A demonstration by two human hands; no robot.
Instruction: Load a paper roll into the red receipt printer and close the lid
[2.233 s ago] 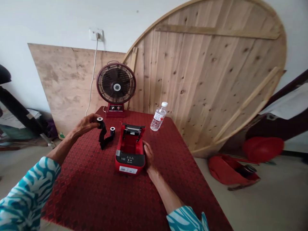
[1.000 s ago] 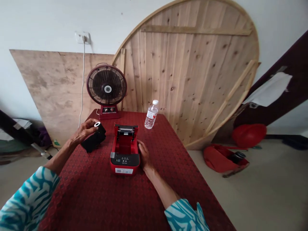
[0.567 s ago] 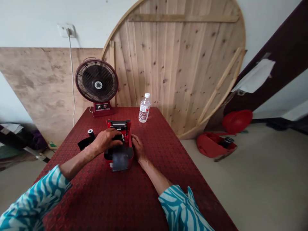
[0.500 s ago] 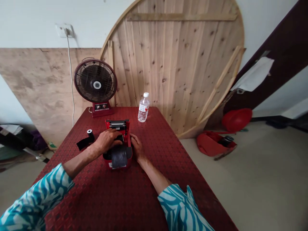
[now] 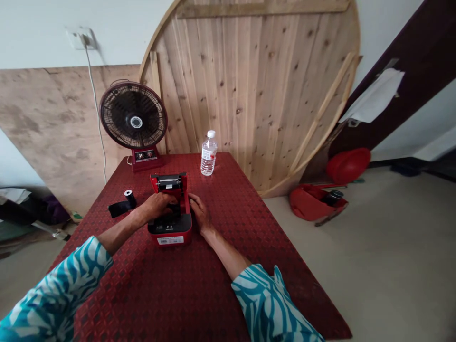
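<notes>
A red and black label printer (image 5: 170, 237) stands on the table with its lid tipped up and back. My left hand (image 5: 158, 206) reaches down into its open bay, fingers closed on a roll of black paper (image 5: 174, 212), which is mostly hidden by the hand and the bay walls. Against the printer's right side, my right hand (image 5: 200, 213) grips the casing with bent fingers. Left of the printer, a second black roll (image 5: 129, 198) with a white core stands upright, and a loose black strip trails from it across the cloth.
A fan (image 5: 135, 121) stands at the table's back left. Behind the printer, to its right, is a water bottle (image 5: 208, 154). A red patterned cloth covers the table (image 5: 199, 294). A round wooden panel (image 5: 249, 95) leans on the wall; a red dustpan (image 5: 308, 202) lies on the floor.
My left hand has carried a black roll from the table's left into the printer bay. The black strip that hung over the printer's front is now inside. My right hand stays on the printer.
</notes>
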